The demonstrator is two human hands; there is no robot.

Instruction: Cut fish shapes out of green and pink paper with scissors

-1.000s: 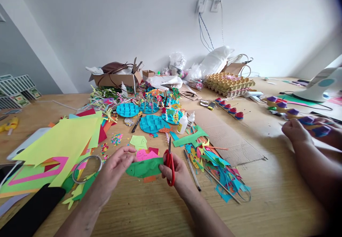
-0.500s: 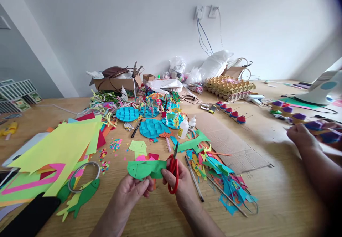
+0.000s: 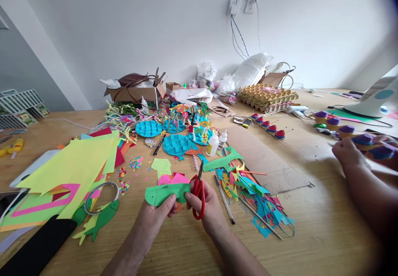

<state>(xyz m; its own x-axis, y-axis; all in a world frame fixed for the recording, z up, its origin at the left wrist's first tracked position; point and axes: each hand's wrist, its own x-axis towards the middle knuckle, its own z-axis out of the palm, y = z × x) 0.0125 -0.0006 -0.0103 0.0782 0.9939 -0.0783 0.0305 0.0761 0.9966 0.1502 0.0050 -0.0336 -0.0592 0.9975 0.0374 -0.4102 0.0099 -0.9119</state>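
Observation:
My left hand (image 3: pixel 161 211) pinches a green paper fish cutout (image 3: pixel 157 194) with pencil lines on it, thumb on top. The fish's right end lies between thumb and fingers of my right hand (image 3: pixel 207 209). That hand also has red-handled scissors (image 3: pixel 199 193) hooked in it, blades pointing up and away from the paper. Behind the cutout lie pink paper scraps (image 3: pixel 180 178) and a pale yellow-green paper piece (image 3: pixel 161 166). A pen (image 3: pixel 224 199) rests right of my right hand.
Coloured paper sheets (image 3: pixel 71 155), a tape roll (image 3: pixel 102 198) and cut paper fish (image 3: pixel 104 220) lie left. Glue bottles (image 3: pixel 213 145) stand by blue discs (image 3: pixel 178 145). Paper scraps (image 3: pixel 267 205) and cardboard (image 3: pixel 273 164) are right. Another person's hand (image 3: pixel 351 153) holds a painted egg-carton strip (image 3: pixel 346 131).
My hands and the green fish have shifted slightly left and up in view. The fish's right end has turned flatter in my fingers. The other person's hand stays at the painted strip.

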